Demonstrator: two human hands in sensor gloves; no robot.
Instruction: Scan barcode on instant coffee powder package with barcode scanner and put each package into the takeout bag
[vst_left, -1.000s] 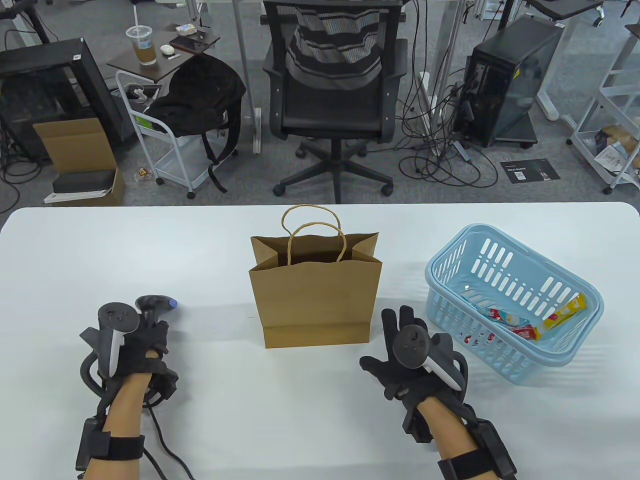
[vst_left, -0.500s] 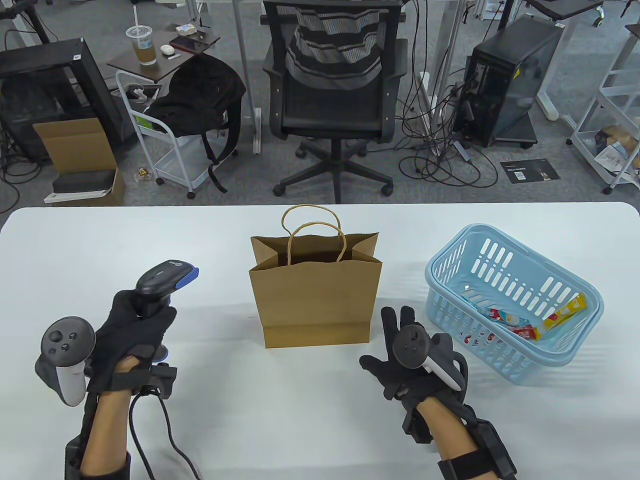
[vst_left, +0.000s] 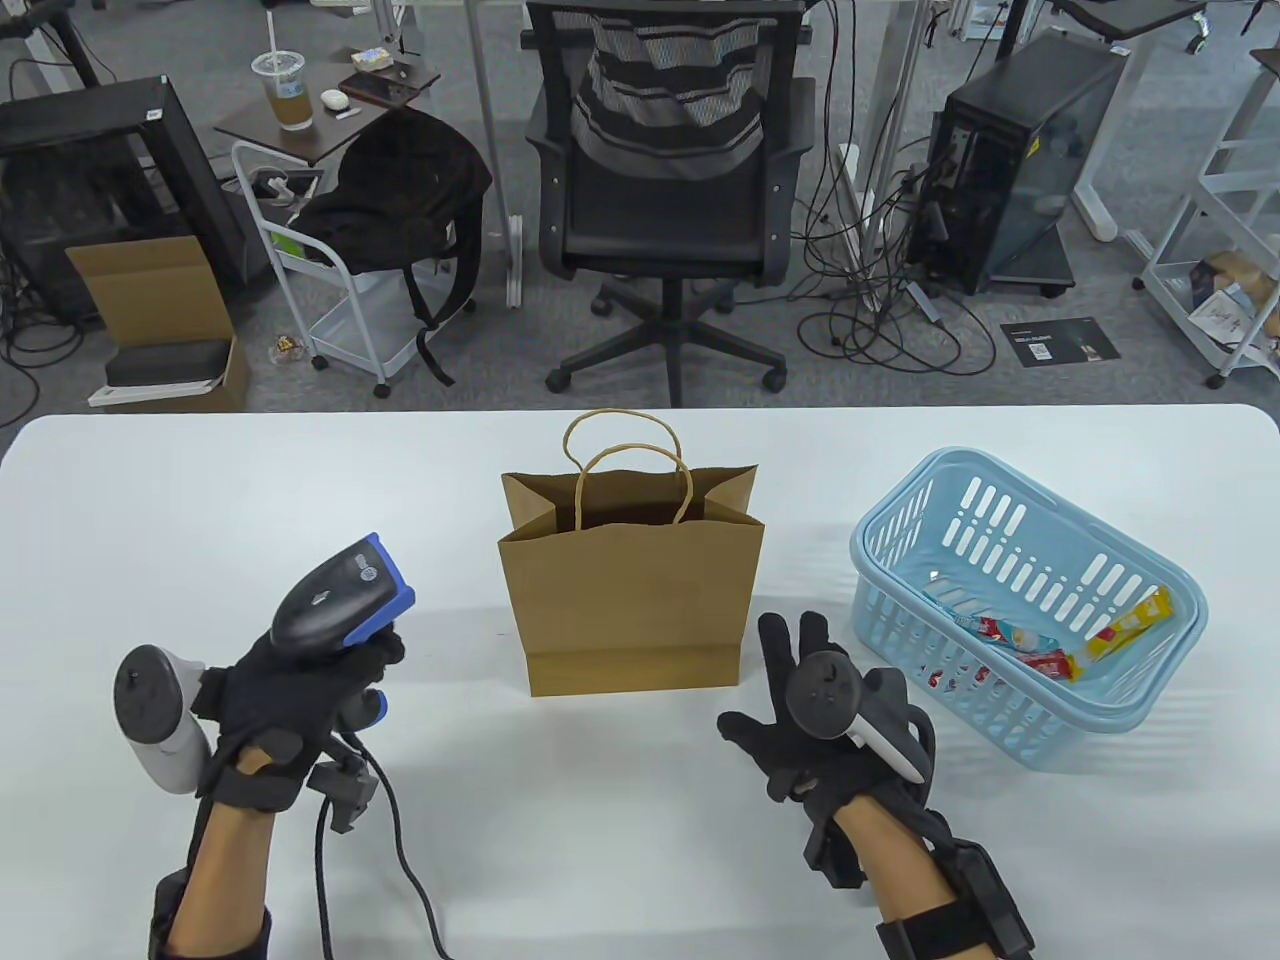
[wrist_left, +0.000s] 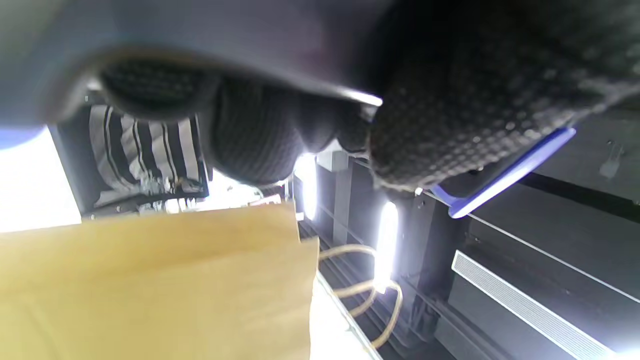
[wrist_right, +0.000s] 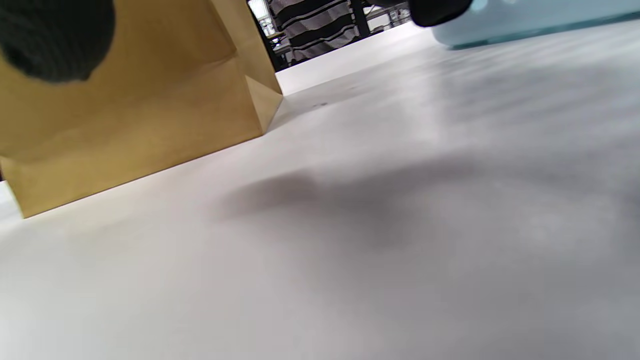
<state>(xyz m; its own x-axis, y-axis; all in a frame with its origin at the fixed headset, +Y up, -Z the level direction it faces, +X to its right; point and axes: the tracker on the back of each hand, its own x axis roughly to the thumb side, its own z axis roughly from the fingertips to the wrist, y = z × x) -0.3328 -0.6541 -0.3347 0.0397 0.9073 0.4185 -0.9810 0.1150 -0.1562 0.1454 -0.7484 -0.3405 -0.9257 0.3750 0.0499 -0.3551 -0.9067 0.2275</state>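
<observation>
On the table (vst_left: 200, 480), the bag (vst_left: 630, 600) stands open at the middle; whether anything lies inside it cannot be told. Left hand (vst_left: 290, 690) grips the scanner (vst_left: 340, 595), raised and aimed toward the bag. Right hand (vst_left: 815, 725) rests with fingers spread, holding nothing, just beside the basket (vst_left: 1100, 740), where several packages (vst_left: 1040, 650) wait. Judging by this, scanning hasn't begun.
</observation>
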